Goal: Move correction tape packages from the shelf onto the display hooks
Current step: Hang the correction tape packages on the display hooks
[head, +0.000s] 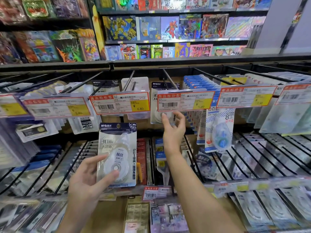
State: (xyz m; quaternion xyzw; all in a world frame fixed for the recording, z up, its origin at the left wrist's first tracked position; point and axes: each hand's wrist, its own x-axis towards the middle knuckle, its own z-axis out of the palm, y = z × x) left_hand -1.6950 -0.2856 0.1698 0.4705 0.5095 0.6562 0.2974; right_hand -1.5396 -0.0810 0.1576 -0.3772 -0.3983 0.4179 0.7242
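Note:
My left hand (87,179) holds a white correction tape package (117,153) upright by its lower left, thumb on the front over the tape wheel. My right hand (173,128) reaches up under a price tag (185,100) and touches a second correction tape package (155,105) hanging on a display hook (170,79). Its fingers curl around the package's lower edge. The hook to the left (129,80) carries a clear package behind its tag.
Rows of black hooks with red and yellow price tags run across the rack, most loaded with stationery packs. A blue dotted tape pack (218,130) hangs just right of my right hand. Toy boxes fill the shelves above. A lower tier of hooks lies beneath my arms.

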